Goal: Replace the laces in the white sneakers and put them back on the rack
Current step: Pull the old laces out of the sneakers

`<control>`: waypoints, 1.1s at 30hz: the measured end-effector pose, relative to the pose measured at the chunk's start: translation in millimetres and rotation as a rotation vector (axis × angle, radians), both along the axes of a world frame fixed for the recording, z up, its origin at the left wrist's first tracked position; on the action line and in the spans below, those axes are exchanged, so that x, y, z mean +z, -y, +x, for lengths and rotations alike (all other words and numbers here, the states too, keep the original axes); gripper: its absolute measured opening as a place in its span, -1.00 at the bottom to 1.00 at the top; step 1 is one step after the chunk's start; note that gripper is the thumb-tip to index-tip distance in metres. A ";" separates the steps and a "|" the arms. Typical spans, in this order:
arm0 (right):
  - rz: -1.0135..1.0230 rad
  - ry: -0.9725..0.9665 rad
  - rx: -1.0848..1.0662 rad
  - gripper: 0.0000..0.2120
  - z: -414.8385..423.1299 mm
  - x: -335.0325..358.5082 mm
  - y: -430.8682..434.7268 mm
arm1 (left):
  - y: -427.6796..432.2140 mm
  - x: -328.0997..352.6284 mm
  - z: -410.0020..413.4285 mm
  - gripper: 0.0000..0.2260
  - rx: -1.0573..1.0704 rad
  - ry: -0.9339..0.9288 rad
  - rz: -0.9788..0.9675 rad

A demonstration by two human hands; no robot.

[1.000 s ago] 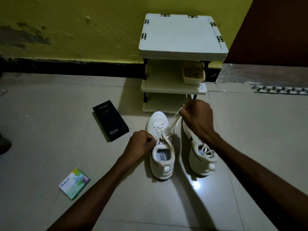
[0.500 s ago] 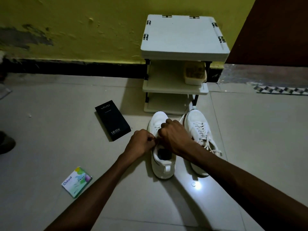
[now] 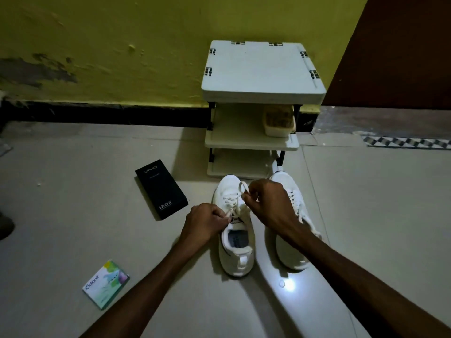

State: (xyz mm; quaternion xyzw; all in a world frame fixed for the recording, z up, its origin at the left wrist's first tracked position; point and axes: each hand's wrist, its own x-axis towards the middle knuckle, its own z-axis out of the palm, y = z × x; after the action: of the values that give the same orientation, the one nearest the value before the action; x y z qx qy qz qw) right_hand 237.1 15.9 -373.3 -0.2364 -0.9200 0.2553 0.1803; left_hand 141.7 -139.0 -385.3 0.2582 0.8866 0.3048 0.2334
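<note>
Two white sneakers stand side by side on the floor, toes toward the white shoe rack (image 3: 262, 93). The left sneaker (image 3: 235, 250) has its white lace (image 3: 242, 189) threaded up the eyelets. My left hand (image 3: 206, 222) pinches one lace end at the shoe's left side near the tongue. My right hand (image 3: 268, 203) pinches the other end, which loops up above the toe area. The right sneaker (image 3: 290, 252) is laced and partly hidden under my right wrist and forearm.
A black phone box (image 3: 161, 189) lies left of the sneakers. A small green-white box (image 3: 106, 284) lies nearer, at the lower left. A beige container (image 3: 279, 124) sits on the rack's middle shelf. A yellow wall runs behind; a dark shape shows at the far left edge.
My right hand pulled the lace up and right, came down onto the left sneaker beside my left hand, and now has lifted a little with a lace loop. My left hand stayed put.
</note>
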 end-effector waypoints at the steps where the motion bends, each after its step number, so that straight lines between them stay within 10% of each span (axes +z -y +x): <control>1: 0.002 0.030 0.006 -0.76 1.5 -1.8 0.3 | 0.1 -0.4 1.5 -0.87 0.023 -0.008 0.022; 13: -0.419 -0.167 -0.300 -0.75 -4.0 20.1 -7.9 | -2.3 0.3 4.8 -0.96 -0.027 -0.115 0.036; 26: -0.329 -0.209 -0.529 -0.79 -0.5 15.8 0.2 | -7.5 3.4 0.0 -0.96 -0.020 0.014 -0.054; 33: -0.657 -0.110 -0.319 -0.91 -5.7 24.4 -6.3 | -8.3 7.1 2.8 -0.85 -0.110 -0.057 -0.050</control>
State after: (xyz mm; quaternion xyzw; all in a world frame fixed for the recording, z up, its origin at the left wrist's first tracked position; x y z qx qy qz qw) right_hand 231.4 22.2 -348.9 -0.4078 -0.7296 0.5180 0.1817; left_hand 144.5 -130.7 -378.2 0.3091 0.8847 0.2616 0.2308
